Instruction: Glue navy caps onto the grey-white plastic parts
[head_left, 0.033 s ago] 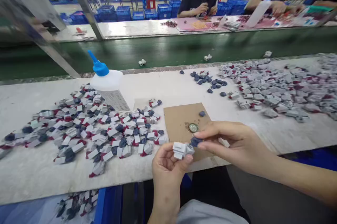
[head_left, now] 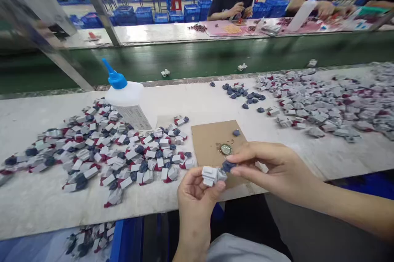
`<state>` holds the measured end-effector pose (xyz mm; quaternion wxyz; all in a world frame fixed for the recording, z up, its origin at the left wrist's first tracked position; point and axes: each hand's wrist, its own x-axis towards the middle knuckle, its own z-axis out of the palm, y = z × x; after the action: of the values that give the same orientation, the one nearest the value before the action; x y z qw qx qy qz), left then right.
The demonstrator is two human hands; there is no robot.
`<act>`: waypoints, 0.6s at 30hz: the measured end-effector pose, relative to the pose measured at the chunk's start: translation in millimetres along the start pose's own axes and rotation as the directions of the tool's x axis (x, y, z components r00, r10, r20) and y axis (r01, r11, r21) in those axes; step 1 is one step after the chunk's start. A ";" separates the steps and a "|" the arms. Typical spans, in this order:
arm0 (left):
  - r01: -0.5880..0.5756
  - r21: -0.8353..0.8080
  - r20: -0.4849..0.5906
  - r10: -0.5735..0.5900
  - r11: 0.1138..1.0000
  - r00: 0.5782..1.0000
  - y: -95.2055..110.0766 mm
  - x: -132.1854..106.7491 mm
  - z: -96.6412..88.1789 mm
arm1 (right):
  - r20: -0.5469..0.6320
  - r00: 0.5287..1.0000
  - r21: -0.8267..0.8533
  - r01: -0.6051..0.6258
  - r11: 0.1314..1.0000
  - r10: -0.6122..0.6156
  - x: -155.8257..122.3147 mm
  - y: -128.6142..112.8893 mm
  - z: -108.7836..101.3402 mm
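My left hand point(head_left: 197, 204) is closed on a small grey plastic part point(head_left: 209, 175) with a blocky, stepped shape. Between thumb and forefinger, my right hand point(head_left: 273, 167) pinches a small dark blue plastic piece point(head_left: 228, 166), which meets the right end of the grey part. A second light grey part point(head_left: 261, 166) shows behind my right fingers, partly hidden. Below the hands lies a brown cardboard sheet point(head_left: 205, 147). On it are a metal bottle cap point(head_left: 225, 149) and a loose blue piece point(head_left: 236, 132).
A white squeeze bottle point(head_left: 126, 93) with a blue nozzle stands behind a heap of grey, blue and maroon parts point(head_left: 123, 151). More grey parts point(head_left: 332, 106) are heaped at right, near loose blue pieces point(head_left: 246, 94). A green conveyor belt point(head_left: 197, 58) runs beyond; people work across it.
The grey parts on the conveyor belt have shifted very slightly left. Both hands and what they hold look almost unchanged.
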<state>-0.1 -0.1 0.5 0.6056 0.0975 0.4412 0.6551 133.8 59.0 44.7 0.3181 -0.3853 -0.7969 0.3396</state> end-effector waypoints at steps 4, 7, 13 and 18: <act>-0.017 0.025 0.017 0.017 1.000 1.000 2.6 -1.8 -0.3 | 0.025 0.998 -0.022 0.052 0.998 -0.051 -2.0 0.5 0.4; -0.052 0.096 0.044 0.048 0.994 0.998 5.3 -3.4 -2.5 | 0.131 0.987 -0.036 0.097 0.995 -0.092 0.1 -1.5 -3.7; -0.176 0.254 0.077 0.162 0.951 0.984 3.0 -3.7 -9.5 | 0.380 0.925 0.122 -0.027 0.992 -0.021 10.2 4.5 -4.9; -0.131 0.317 0.070 0.115 0.939 0.991 -4.6 -2.7 -20.2 | 0.452 0.881 0.230 -0.269 0.935 0.143 1.5 14.9 12.8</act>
<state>-9.6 -12.4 -13.5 0.5504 0.2388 0.5194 0.6084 129.1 63.4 26.1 0.1493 -0.3347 -0.7435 0.5594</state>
